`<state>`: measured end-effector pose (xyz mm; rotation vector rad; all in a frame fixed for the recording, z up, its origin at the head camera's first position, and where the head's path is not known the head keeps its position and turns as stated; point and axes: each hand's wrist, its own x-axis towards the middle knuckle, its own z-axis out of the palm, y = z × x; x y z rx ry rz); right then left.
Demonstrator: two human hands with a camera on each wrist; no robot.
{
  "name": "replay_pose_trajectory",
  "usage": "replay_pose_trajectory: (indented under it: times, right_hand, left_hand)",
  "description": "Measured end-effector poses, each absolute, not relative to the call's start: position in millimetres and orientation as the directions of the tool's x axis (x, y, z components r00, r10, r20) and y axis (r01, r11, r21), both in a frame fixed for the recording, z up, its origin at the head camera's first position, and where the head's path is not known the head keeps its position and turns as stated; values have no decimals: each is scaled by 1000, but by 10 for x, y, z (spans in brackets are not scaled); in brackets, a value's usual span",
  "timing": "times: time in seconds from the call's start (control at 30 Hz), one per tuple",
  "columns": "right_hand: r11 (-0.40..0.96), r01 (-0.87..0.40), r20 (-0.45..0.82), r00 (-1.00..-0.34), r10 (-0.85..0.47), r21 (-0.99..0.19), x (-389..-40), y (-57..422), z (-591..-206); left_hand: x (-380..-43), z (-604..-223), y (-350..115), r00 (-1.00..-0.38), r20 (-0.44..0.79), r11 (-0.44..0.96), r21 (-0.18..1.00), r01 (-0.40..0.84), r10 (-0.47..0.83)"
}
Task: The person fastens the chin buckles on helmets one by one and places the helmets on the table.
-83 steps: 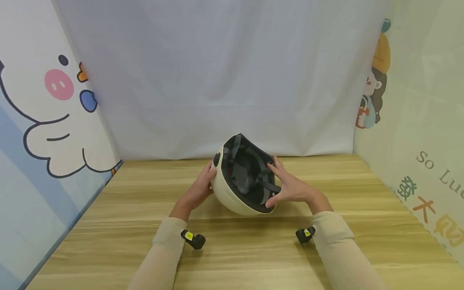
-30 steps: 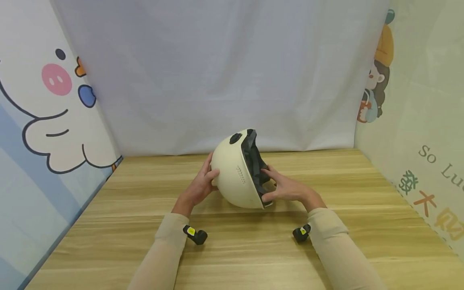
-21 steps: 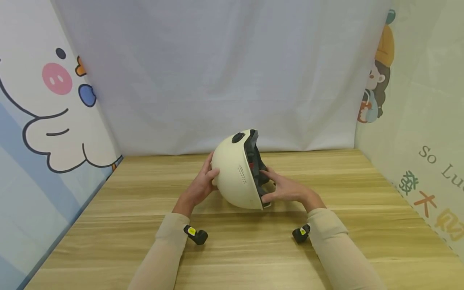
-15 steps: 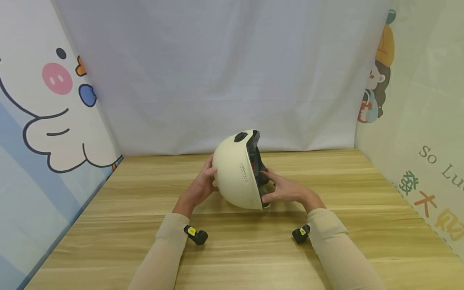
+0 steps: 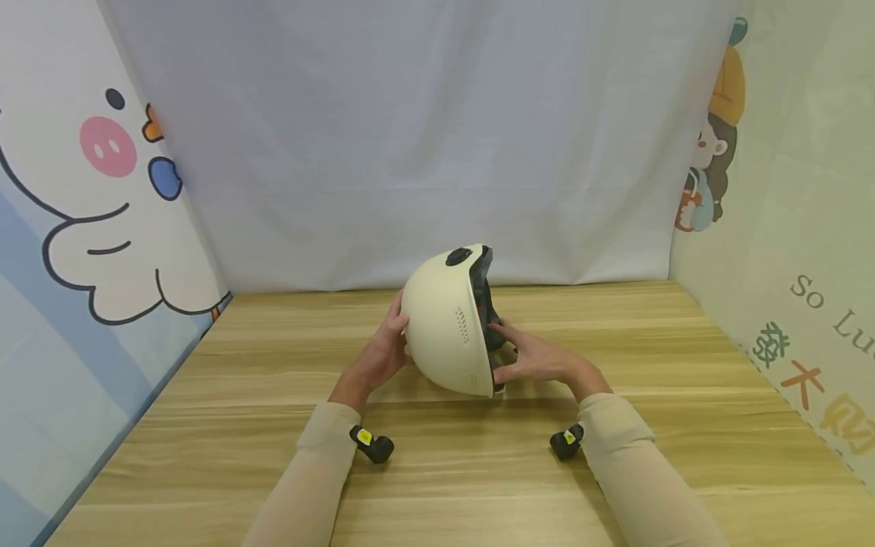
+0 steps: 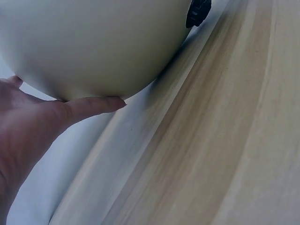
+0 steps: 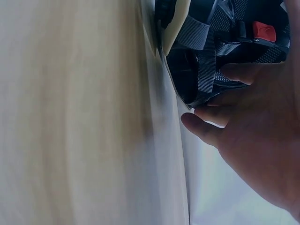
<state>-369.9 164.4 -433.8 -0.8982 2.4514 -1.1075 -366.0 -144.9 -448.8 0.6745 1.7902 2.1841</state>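
A cream helmet (image 5: 440,327) lies tilted on its side over the table, its rounded shell towards the left and front and its opening to the right. My left hand (image 5: 381,351) cups the shell's left side; the left wrist view shows fingers (image 6: 96,107) laid along the smooth shell (image 6: 98,47). At the opening, my right hand (image 5: 543,357) holds the rim between thumb and fingers. Inside, the right wrist view shows black padding, a dark webbing strap (image 7: 206,70) and a red buckle (image 7: 264,31). A round black fitting (image 5: 459,257) sits near the helmet's upper edge.
The wood-grain table (image 5: 444,471) runs back to a pale hanging cloth (image 5: 410,152). Walls with cartoon prints stand on the left (image 5: 75,228) and right (image 5: 793,228). Small black cameras (image 5: 372,444) are strapped at both cuffs.
The helmet has turned so that its opening, earlier showing its black inside to me, now faces right and slightly away. Over the last second the turn is slight; both hands stay at nearly the same spots.
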Motion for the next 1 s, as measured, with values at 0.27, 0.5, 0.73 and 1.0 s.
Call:
replay_pose_trajectory:
  times: [0.27, 0.5, 0.73, 1.0]
  right_hand:
    - [524, -408, -37, -762, -646, -747, -3704, 1640, -4357]
    - [529, -411, -39, -762, -646, -742, -3718, 1635, -4378]
    - [530, -400, -46, -765, -642, -748, -3716, 1639, -4374]
    - [515, -417, -25, -759, -651, -749, -3732, 1637, -4384]
  left_hand:
    - [-3661, -4531, -1427, -874, 158, -180, 980, 82, 460]
    - [-3667, -4547, -1421, -866, 152, -202, 977, 61, 476]
    - [-3676, -4567, -1441, -837, 156, -186, 980, 66, 524]
    - [-3670, -4584, -1445, -827, 132, -126, 989, 75, 547]
